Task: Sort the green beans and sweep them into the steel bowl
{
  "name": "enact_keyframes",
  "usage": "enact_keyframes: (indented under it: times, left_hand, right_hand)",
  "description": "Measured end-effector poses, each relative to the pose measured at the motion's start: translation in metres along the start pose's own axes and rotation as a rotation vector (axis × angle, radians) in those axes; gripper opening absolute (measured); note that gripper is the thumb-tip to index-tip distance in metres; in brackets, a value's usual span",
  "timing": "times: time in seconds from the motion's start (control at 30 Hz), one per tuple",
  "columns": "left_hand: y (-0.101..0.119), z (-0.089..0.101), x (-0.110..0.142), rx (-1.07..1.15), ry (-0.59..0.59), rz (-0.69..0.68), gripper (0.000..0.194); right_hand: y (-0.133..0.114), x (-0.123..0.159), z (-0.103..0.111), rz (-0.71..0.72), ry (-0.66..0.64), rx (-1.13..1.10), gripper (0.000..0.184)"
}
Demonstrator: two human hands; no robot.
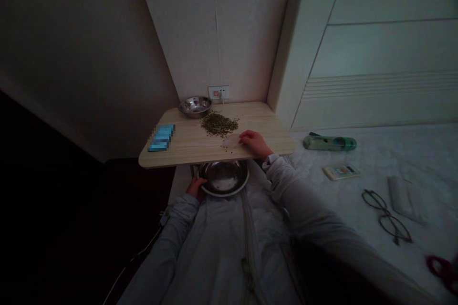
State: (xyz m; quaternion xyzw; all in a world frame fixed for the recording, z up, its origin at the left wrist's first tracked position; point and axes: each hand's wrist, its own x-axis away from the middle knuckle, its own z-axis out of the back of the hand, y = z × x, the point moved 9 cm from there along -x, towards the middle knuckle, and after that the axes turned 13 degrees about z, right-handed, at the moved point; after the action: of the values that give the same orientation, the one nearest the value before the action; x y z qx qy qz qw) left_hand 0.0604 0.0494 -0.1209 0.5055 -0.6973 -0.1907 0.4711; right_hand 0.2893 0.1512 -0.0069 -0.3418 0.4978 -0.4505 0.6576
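Note:
On the small wooden table point(186, 150) lies a loose heap of small greenish-brown seeds or beans point(219, 124), with a few strays toward the front edge. My right hand point(255, 142) is closed on a thin, pale translucent sheet point(232, 141), held low over the tabletop just in front of the heap. What the sheet is made of I cannot tell. Below the table's front edge, my left hand point(195, 187) grips the left rim of a large steel bowl point(229, 190). A smaller steel bowl point(195, 107) stands at the table's back left, beside the heap.
A blue pixelated phone-like item point(161, 138) lies at the table's left. A wall socket point(218, 92) with a plugged-in cord is behind. On the white bed to the right are a green bottle point(329, 143), a phone-like device point(341, 172), eyeglasses point(387, 216) and red-handled scissors point(442, 267).

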Motion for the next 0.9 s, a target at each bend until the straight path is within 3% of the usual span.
enact_keyframes:
  times: [0.3,0.63,0.9]
  left_hand:
    - [0.002,-0.006,0.014,0.024,0.011,0.057,0.044]
    - [-0.008,0.006,-0.006,0.053,0.051,0.071,0.041]
    - [0.001,-0.006,0.014,0.025,0.032,0.075,0.044]
  right_hand:
    - [-0.003,0.002,0.002,-0.014,0.031,-0.022,0.013]
    - [-0.004,0.002,0.003,-0.027,0.035,-0.030,0.013]
    - [-0.004,0.003,0.002,-0.008,0.032,-0.052,0.012]
